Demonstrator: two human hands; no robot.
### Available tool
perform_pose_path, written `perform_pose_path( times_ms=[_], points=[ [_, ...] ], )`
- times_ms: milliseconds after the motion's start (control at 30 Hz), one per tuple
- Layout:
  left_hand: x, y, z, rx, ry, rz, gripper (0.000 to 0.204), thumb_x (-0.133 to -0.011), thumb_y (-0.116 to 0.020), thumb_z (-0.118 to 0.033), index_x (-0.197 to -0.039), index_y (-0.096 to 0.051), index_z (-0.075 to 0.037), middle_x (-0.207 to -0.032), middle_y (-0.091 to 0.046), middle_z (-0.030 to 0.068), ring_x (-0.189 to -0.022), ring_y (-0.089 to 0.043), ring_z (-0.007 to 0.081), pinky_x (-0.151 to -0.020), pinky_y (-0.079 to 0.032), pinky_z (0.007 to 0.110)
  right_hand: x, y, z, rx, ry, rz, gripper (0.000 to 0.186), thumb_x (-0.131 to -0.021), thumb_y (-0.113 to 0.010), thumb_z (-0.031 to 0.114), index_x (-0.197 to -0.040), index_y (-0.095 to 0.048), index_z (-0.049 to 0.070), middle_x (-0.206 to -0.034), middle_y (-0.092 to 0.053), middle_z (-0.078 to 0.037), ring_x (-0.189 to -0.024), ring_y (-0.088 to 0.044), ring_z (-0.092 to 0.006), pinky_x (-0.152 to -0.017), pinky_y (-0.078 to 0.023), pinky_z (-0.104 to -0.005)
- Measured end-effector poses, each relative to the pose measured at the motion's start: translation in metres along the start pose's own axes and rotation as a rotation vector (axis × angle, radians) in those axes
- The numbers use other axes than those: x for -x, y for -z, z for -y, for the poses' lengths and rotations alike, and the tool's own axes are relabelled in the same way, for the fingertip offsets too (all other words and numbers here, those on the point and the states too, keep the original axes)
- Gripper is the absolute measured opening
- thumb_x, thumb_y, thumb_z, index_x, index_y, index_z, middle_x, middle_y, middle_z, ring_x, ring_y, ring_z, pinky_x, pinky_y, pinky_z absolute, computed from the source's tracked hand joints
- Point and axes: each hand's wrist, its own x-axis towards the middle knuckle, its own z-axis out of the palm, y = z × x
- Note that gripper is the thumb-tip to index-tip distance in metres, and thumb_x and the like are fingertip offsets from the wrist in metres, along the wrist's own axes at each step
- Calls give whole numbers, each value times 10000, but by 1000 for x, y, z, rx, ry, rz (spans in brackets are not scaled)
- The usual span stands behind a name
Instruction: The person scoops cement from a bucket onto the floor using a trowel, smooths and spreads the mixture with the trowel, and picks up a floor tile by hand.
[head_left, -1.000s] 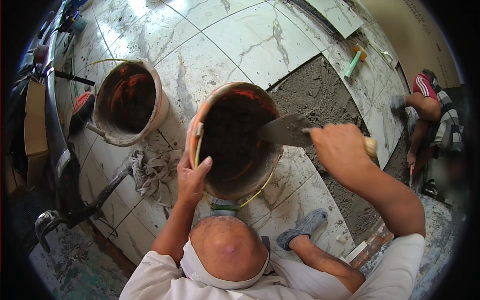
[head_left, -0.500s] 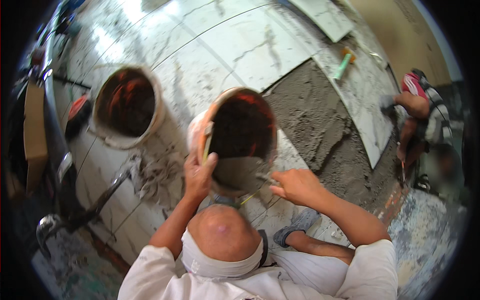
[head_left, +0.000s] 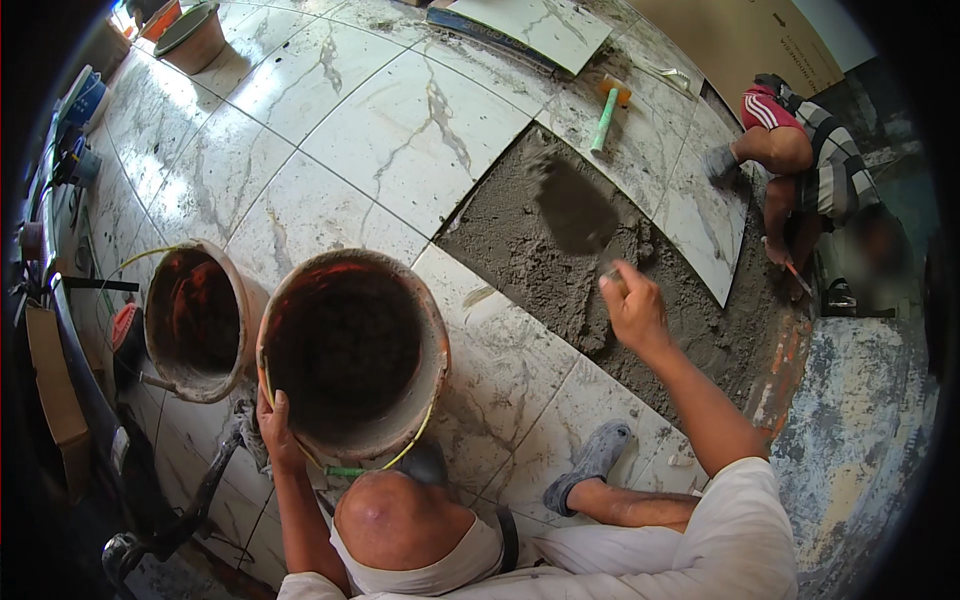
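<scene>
My left hand (head_left: 278, 430) is closed on the near left side of a large mortar bucket (head_left: 437, 345), with its thumb at the rim. The bucket tilts toward my knee, its mouth showing dark mortar in the shadowed inside. A thin yellow handle loops around its near side. Stretched out to the right, my right hand (head_left: 637, 310) grips the short handle of a trowel (head_left: 580, 215). The broad blade is over the grey mortar bed (head_left: 505, 215), at its far part; whether it touches the mortar, I cannot tell.
A second bucket (head_left: 243, 335) stands at the left. Beyond the mortar bed, a rubber mallet (head_left: 606, 118) with a green handle lies on a marbled tile (head_left: 690, 205). At the right a crouching co-worker (head_left: 835, 165) holds a tool. Loose tiles (head_left: 530, 30) lie at the back.
My right hand has carried the trowel from the bucket's mouth out over the mortar bed. The bucket appears lower and further left in view, with my left hand still on it.
</scene>
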Motion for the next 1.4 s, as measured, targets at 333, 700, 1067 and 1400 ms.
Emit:
perform_pose_path(
  times_ms=[333,700,1067,1400],
  points=[
    [-9,3,18,1,27,-85,417,-924,-508,-192,-1292,-427,-15,-1160,-559,85,-1016,-560,162,-876,-445,291,-107,-86,-78,500,-119,-148,297,-923,-481,327,-1042,-527,59,-887,-590,-132,-837,-611,-304,-711,-503,-417],
    [-12,-1,15,-69,24,-102,398,-940,-454,-199,-1287,-434,-5,-1210,-534,86,-1062,-537,168,-915,-412,296,-208,-66,-159,693,173,224,362,-902,-462,437,-1069,-534,124,-917,-615,-147,-877,-617,-355,-754,-496,-471],
    [-12,0,14,-107,60,-129,418,-942,-441,-216,-1281,-429,28,-1243,-507,103,-1099,-508,178,-954,-375,310,-260,-73,-167,-25,-375,384,388,-938,-454,390,-979,-544,15,-783,-605,-118,-665,-600,-240,-624,-501,-398],
    [-11,3,19,-134,107,-161,438,-930,-459,-235,-1289,-420,12,-1223,-512,108,-1091,-511,195,-939,-393,323,-257,-150,-84,-661,-699,258,388,-953,-428,339,-1042,-469,-36,-742,-537,-101,-551,-539,-170,-475,-481,-350]
  ],
)
